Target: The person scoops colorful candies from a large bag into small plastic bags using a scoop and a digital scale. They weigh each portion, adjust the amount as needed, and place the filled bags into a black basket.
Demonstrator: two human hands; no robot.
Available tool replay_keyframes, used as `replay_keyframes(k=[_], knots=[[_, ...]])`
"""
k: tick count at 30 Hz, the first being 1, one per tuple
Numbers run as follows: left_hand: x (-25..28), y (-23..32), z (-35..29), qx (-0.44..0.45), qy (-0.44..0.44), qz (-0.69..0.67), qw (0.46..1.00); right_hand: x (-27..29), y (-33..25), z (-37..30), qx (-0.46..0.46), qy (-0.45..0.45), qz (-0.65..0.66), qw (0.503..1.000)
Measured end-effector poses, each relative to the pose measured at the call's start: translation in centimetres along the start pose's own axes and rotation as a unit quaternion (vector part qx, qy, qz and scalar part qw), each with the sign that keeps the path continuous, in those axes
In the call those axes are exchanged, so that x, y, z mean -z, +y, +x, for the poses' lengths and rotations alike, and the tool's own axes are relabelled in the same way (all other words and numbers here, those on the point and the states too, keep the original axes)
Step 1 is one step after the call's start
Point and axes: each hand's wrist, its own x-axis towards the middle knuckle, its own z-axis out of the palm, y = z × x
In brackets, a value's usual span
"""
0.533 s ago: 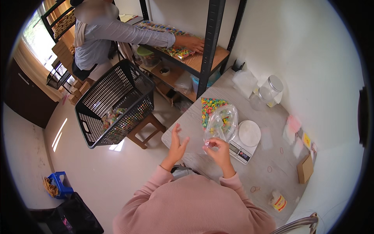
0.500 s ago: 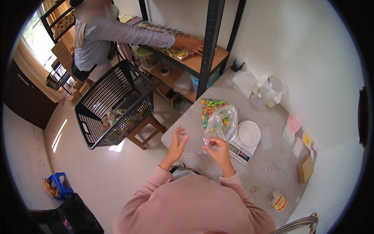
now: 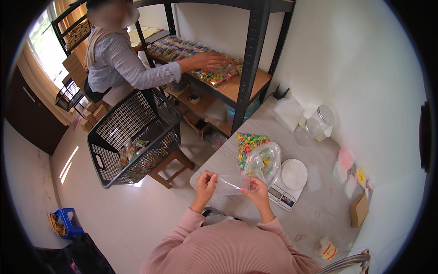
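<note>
Stretched between my two hands is a clear plastic bag (image 3: 230,183), with nothing visible in it. My left hand (image 3: 206,185) pinches one end of it. At the other end, my right hand (image 3: 256,191) grips the bag near the kitchen scale. Just beyond my hands lies a large clear bag of colourful candies (image 3: 251,145), its loose mouth folded toward me. The white kitchen scale (image 3: 294,176) stands to the right of it on the table, with nothing on its round plate.
A black basket (image 3: 109,132) with filled bags stands on a wooden stool (image 3: 171,164) at left. A co-worker's hand (image 3: 207,61) is over candy bags on the shelf (image 3: 258,84). Clear jars (image 3: 321,118), rubber bands (image 3: 317,213) and a small carton (image 3: 359,210) are on the table.
My left hand has closed on the clear bag, which is now drawn out between both hands. The co-worker's hand has moved left along the shelf. The view has shifted slightly.
</note>
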Motion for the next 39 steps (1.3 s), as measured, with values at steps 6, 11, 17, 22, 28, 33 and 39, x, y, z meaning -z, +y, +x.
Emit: replay_keyframes(k=[6, 11, 17, 22, 28, 33, 39], knots=[[0.5, 0.8, 1.1, -0.023, -0.012, 0.066, 0.998, 0.1, -0.4, 0.9, 0.071, 0.017, -0.103, 0.992], [0.0, 5.2, 0.9, -0.205, -0.096, 0.239, 0.944, -0.2, -3.2, 0.2, 0.132, 0.017, -0.317, 0.939], [-2.6, 7.3, 0.0, -0.244, -0.247, 0.338, 0.875, -1.9, -3.6, 0.5, 0.165, -0.009, -0.306, 0.938], [-2.3, 6.6, -0.5, -0.179, -0.275, 0.307, 0.893, -2.0, -3.3, 0.0, 0.171, -0.023, -0.314, 0.934], [-2.5, 6.1, -0.9, -0.212, -0.259, 0.307, 0.891, -1.5, -3.4, -0.4, 0.205, -0.024, -0.303, 0.93], [-1.8, 5.3, -1.3, -0.131, -0.237, 0.266, 0.925, 1.2, -2.5, -1.3, 0.186, 0.148, -0.32, 0.917], [-0.8, 2.6, -1.3, -0.055, -0.237, 0.117, 0.963, 4.5, -0.2, -0.4, 0.132, 0.223, -0.505, 0.823]])
